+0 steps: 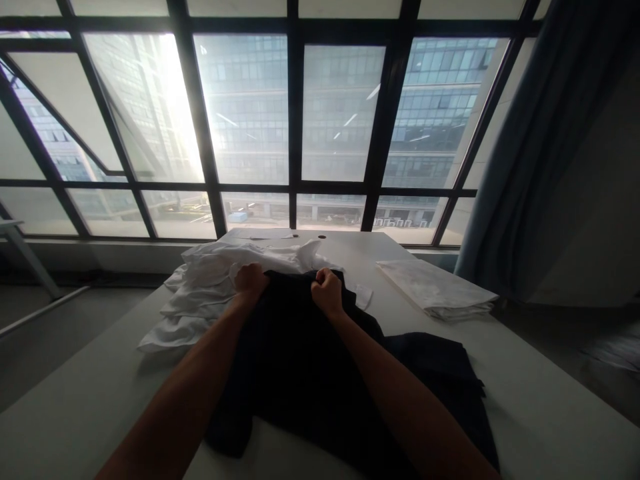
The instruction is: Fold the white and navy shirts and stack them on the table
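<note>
A dark garment (305, 360) lies spread over the white table (540, 400) in front of me. My left hand (250, 280) is closed in a fist on the garment's far edge, left of centre. My right hand (327, 290) is also closed, gripping the same far edge a short way to the right. Both forearms reach out over the dark cloth. Just beyond and left of my hands sits a rumpled heap of white clothes (210, 287).
A neat stack of folded white cloth (440, 290) rests at the table's right side. Large dark-framed windows (295, 133) fill the wall behind the table. A dark curtain (540, 147) hangs at the right. Floor lies to either side of the table.
</note>
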A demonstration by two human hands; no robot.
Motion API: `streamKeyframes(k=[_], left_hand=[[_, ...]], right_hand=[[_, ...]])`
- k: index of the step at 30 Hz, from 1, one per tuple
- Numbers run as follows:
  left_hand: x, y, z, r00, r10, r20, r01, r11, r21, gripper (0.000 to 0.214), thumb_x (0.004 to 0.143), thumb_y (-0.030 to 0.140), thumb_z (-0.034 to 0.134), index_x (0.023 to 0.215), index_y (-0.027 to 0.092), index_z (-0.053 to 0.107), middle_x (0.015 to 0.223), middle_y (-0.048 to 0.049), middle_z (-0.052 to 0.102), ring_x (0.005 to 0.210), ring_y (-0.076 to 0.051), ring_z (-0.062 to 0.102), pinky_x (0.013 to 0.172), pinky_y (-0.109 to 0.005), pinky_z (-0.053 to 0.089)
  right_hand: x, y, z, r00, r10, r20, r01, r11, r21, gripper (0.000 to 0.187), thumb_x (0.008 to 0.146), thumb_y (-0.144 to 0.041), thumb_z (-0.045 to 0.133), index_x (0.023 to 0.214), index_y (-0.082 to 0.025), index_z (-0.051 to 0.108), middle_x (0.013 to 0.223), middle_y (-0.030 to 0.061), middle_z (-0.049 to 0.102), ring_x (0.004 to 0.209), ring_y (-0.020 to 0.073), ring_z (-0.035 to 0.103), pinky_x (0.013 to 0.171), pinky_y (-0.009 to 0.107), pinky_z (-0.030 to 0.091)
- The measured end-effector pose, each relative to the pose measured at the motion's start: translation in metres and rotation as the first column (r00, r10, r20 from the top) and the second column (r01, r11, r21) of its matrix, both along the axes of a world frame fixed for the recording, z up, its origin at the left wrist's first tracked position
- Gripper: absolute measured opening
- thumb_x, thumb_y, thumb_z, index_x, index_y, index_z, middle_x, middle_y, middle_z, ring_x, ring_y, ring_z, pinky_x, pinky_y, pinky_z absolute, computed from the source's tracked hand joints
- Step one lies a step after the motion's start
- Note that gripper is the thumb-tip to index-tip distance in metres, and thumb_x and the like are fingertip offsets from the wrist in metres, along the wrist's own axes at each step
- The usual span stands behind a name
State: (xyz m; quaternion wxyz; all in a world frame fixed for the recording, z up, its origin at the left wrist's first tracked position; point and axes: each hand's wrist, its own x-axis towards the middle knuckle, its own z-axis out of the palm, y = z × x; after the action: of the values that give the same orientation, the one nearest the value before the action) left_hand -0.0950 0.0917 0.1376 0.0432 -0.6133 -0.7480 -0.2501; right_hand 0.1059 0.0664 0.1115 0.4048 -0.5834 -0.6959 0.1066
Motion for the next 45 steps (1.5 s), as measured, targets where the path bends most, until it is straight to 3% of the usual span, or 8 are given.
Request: streamKeyframes(k=[5, 9, 12, 18, 26, 32, 37, 45], left_hand=[[0.003, -0.024, 0.014, 0.978, -0.207, 0.038, 0.203, 0.974, 0.098, 0.033, 0.074, 0.017, 0.054, 0.105, 0.016, 0.067, 0.097, -0.0105, 0.073, 0.097, -0.026, 0.067, 0.087, -0.033, 0.048], [-0.029, -0.070, -0.025, 0.801, -0.581, 0.144, 0.588, 0.809, -0.012, 0.077, 0.071, 0.039, 0.068, 0.142, 0.020, 0.046, 0.141, -0.0100, 0.057, 0.128, -0.029, 0.053, 0.106, -0.038, 0.042], [-0.050, -0.109, -0.066, 0.904, -0.415, 0.105, 0.427, 0.864, -0.266, 0.099, 0.060, 0.047, 0.076, 0.147, 0.017, 0.041, 0.153, -0.0157, 0.041, 0.140, -0.038, 0.038, 0.111, -0.047, 0.037], [-0.049, -0.141, -0.093, 0.874, -0.470, 0.126, 0.484, 0.812, -0.326, 0.047, 0.081, 0.032, 0.050, 0.126, 0.026, 0.065, 0.131, -0.0082, 0.064, 0.117, -0.029, 0.061, 0.102, -0.039, 0.046], [-0.115, -0.044, 0.085, 0.955, -0.271, -0.120, 0.287, 0.948, 0.138, 0.035, 0.081, 0.038, 0.056, 0.107, 0.023, 0.073, 0.106, -0.0004, 0.074, 0.102, -0.027, 0.067, 0.096, -0.038, 0.049], [-0.105, 0.047, 0.174, 0.945, 0.129, -0.301, -0.012, 0.933, 0.361, 0.057, 0.089, 0.023, 0.054, 0.142, 0.003, 0.044, 0.143, -0.0167, 0.048, 0.133, -0.042, 0.042, 0.105, -0.056, 0.037], [-0.046, 0.042, 0.071, 0.930, -0.188, -0.316, 0.192, 0.981, -0.020, 0.057, 0.095, 0.041, 0.052, 0.142, 0.010, 0.047, 0.151, -0.0204, 0.043, 0.139, -0.040, 0.036, 0.109, -0.071, 0.018], [-0.033, -0.021, -0.109, 0.876, -0.467, -0.119, 0.375, 0.815, -0.442, 0.065, 0.092, 0.057, 0.042, 0.151, 0.030, 0.038, 0.162, -0.0062, 0.020, 0.150, -0.034, 0.016, 0.113, -0.069, 0.013]], right_hand=[[0.042, 0.007, -0.013, 0.852, 0.521, -0.052, -0.523, 0.845, -0.112, 0.022, 0.077, -0.033, 0.067, 0.094, -0.019, 0.068, 0.097, 0.0041, 0.069, 0.091, 0.0205, 0.063, 0.087, 0.033, 0.048], [0.120, 0.004, -0.039, 0.909, 0.402, 0.111, -0.368, 0.898, -0.242, 0.071, 0.058, -0.040, 0.084, 0.123, -0.019, 0.065, 0.139, 0.0138, 0.055, 0.129, 0.0324, 0.048, 0.110, 0.048, 0.034], [0.158, -0.001, -0.056, 0.938, 0.304, 0.167, -0.206, 0.875, -0.437, 0.104, 0.049, -0.047, 0.088, 0.141, -0.017, 0.050, 0.145, 0.0176, 0.049, 0.134, 0.0369, 0.043, 0.110, 0.050, 0.033], [0.135, -0.016, -0.046, 0.870, 0.493, -0.018, -0.429, 0.737, -0.523, 0.048, 0.063, -0.030, 0.078, 0.109, -0.017, 0.069, 0.101, 0.0069, 0.072, 0.094, 0.0279, 0.066, 0.086, 0.039, 0.050], [0.083, 0.014, 0.055, 0.734, 0.351, -0.581, -0.635, 0.657, -0.406, 0.024, 0.078, -0.034, 0.067, 0.092, -0.015, 0.064, 0.085, 0.0054, 0.068, 0.073, 0.0179, 0.063, 0.067, 0.030, 0.053], [-0.014, 0.085, 0.083, 0.748, 0.234, -0.621, -0.469, 0.848, -0.246, 0.046, 0.092, -0.051, 0.056, 0.113, -0.011, 0.057, 0.103, 0.0117, 0.066, 0.085, 0.0193, 0.064, 0.075, 0.030, 0.054], [0.028, 0.114, 0.027, 0.997, 0.077, 0.027, -0.067, 0.957, -0.282, 0.058, 0.092, -0.054, 0.053, 0.130, -0.010, 0.054, 0.133, 0.0199, 0.058, 0.122, 0.0292, 0.054, 0.102, 0.038, 0.041], [0.300, 0.071, -0.077, 0.628, -0.480, 0.613, 0.716, 0.666, -0.211, 0.047, 0.092, -0.039, 0.056, 0.133, -0.016, 0.058, 0.142, 0.0211, 0.051, 0.133, 0.0376, 0.043, 0.105, 0.057, 0.029]])
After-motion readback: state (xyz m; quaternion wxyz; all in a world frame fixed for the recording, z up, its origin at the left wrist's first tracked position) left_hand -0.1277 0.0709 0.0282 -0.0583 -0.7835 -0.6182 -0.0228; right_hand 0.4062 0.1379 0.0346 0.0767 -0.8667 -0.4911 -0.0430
